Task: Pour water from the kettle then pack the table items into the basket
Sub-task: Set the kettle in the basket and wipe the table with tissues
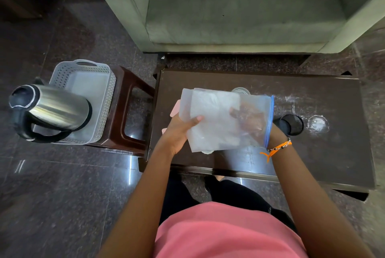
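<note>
Over the dark brown table (333, 153) I hold a clear zip bag (216, 124) with a blue seal strip. My left hand (179, 132) grips its closed end from outside. My right hand (250, 120) is inside the bag through the open blue end, fingers apart against the plastic. The steel kettle (52, 107) with a black handle stands in the near end of the grey perforated basket (104, 95), which rests on a brown stool. A black mesh cup (292, 124) and a small clear glass lid (317, 124) sit on the table at right. A glass rim (240, 90) peeks out behind the bag.
The brown stool (133, 99) stands just left of the table. A grey-green sofa (239, 7) fills the space behind the table. Glossy dark floor tiles (62, 184) surround everything. Pink items (174, 109) show under my left hand, mostly hidden.
</note>
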Motion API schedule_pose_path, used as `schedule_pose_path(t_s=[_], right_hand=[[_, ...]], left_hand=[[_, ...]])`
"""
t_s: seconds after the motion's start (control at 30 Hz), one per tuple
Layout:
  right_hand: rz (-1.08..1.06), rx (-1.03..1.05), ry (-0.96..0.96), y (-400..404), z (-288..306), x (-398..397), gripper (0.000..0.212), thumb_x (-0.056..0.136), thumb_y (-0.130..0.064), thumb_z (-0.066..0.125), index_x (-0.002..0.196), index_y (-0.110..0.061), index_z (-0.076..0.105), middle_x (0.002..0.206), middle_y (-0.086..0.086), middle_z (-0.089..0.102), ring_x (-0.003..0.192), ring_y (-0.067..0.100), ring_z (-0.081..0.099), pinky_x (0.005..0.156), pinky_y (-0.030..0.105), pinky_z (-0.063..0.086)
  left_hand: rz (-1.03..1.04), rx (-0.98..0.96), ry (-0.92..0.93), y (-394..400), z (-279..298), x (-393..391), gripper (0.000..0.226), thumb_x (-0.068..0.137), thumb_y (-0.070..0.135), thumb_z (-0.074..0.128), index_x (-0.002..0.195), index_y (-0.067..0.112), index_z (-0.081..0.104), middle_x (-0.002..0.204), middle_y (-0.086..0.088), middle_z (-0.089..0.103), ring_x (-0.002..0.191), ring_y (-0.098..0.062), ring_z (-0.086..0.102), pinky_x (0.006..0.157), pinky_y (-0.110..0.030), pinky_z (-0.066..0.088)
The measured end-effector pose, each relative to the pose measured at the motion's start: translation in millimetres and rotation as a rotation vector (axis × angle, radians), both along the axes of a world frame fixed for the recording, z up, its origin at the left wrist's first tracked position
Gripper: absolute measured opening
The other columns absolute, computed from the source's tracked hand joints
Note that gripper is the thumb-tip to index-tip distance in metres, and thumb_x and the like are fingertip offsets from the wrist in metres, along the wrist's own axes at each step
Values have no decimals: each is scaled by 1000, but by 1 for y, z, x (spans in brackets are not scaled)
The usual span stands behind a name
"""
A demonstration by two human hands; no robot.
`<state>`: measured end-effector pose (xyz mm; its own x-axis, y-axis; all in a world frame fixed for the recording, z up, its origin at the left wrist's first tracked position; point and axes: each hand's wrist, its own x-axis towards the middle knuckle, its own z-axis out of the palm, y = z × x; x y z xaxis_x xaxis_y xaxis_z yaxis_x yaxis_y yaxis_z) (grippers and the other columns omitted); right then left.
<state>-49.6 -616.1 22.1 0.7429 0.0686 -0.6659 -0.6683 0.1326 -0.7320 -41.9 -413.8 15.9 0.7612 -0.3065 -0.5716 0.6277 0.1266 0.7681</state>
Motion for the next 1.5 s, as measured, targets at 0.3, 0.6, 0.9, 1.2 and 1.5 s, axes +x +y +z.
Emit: schedule_pose_path(t_s=[0.3,0.6,0.9,1.2,1.5], right_hand=[[245,-74,34,-2,-22,-15,35,89,-6,57,125,-4,53,110,2,61,97,14,58,71,18,53],[-91,-507,-168,-58,-34,-22,23,80,18,40,81,7,60,79,26,57,72,18,46,59,25,39],[-138,-326,-401,-62,5,-18,49,72,29,37,87,-5,68,107,12,59,99,18,55,67,14,50],[57,-285,-382,-30,2,-19,42,73,29,40,89,0,66,97,10,54,93,23,50,77,35,44],[-381,49,7,-16,-21,-29,28,93,-22,53,115,-14,37,103,6,51,89,15,54,74,31,48]], left_hand=[[66,173,108,1,-7,-3,31,84,9,64,115,11,59,110,-6,67,100,-24,64,86,-39,54],[143,505,198,3,-28,-2,59,84,4,62,133,12,33,127,-12,50,105,-29,54,83,-43,50],[-107,623,-170,-35,-24,2,49,77,-16,35,88,17,69,101,9,62,81,-11,53,79,-38,50],[-201,356,45,-68,-4,14,22,86,29,60,71,16,69,76,2,68,74,-15,63,67,-27,47],[-13,470,4,-81,-11,3,16,83,21,67,71,10,65,72,-1,62,69,-16,55,63,-28,45]])
